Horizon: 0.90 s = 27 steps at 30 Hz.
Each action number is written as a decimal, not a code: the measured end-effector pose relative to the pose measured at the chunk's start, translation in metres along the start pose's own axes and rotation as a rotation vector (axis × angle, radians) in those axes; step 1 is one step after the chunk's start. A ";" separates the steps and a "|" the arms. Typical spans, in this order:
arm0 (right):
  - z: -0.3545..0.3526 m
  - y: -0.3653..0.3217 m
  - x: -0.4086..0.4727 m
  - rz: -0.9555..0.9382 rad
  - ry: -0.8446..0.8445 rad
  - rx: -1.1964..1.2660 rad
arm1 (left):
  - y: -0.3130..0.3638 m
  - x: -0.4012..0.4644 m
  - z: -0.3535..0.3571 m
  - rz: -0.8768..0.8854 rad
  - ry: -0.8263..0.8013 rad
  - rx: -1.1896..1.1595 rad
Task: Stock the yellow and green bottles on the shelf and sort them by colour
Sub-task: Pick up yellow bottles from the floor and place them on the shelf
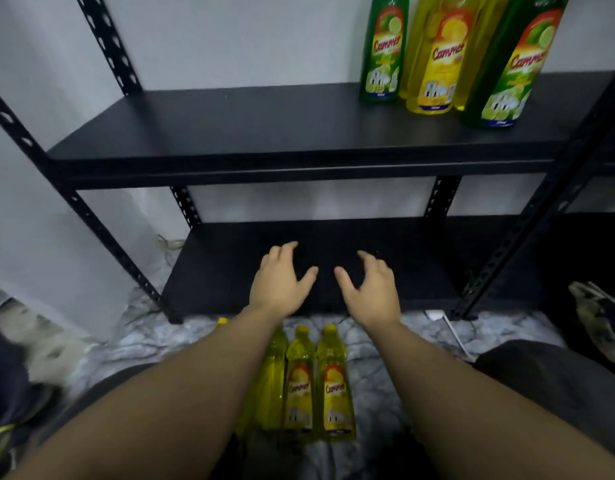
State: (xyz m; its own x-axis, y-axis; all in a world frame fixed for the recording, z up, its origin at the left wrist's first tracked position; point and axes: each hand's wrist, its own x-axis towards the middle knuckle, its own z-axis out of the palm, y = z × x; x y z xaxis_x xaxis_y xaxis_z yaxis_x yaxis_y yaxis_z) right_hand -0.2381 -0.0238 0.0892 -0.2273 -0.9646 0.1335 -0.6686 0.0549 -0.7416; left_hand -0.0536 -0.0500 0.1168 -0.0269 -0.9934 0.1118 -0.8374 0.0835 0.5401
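black shelf [264, 133] with green bottles [384, 53] and a yellow bottle [434, 71], red-lettered labels; yellow bottles [334, 386] on grey-white marbled floor [385, 358]

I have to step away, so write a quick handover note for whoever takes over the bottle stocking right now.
Left hand: open, holding nothing, above the lower shelf.
Right hand: the same, open and empty.
Upper shelf, right end: green bottle, yellow bottle with more yellow behind it, then a second green bottle. Colours are mixed.
Floor, between the forearms: three yellow bottles in plain view, and a yellow cap that may be a fourth.
Done: some bottles shelved.
Left: shelve the floor bottles, then group greens and yellows apart.
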 end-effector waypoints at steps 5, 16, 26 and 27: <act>0.062 0.043 -0.038 0.198 -0.202 -0.110 | -0.059 -0.034 0.052 -0.292 -0.148 0.075; 0.157 0.130 -0.094 0.547 -0.433 -0.238 | -0.105 -0.083 0.177 -0.558 -0.418 0.009; 0.187 0.164 -0.088 0.652 -0.425 -0.110 | -0.119 -0.067 0.219 -0.580 -0.530 0.162; 0.186 0.166 -0.087 0.670 -0.410 -0.107 | -0.117 -0.067 0.221 -0.602 -0.538 0.114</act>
State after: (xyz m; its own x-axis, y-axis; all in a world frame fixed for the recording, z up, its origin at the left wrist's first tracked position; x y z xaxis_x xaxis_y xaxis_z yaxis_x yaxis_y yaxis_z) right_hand -0.1976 0.0208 -0.1675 -0.3404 -0.7344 -0.5872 -0.5512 0.6618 -0.5081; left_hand -0.0748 -0.0111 -0.1383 0.2117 -0.7695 -0.6025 -0.8417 -0.4569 0.2878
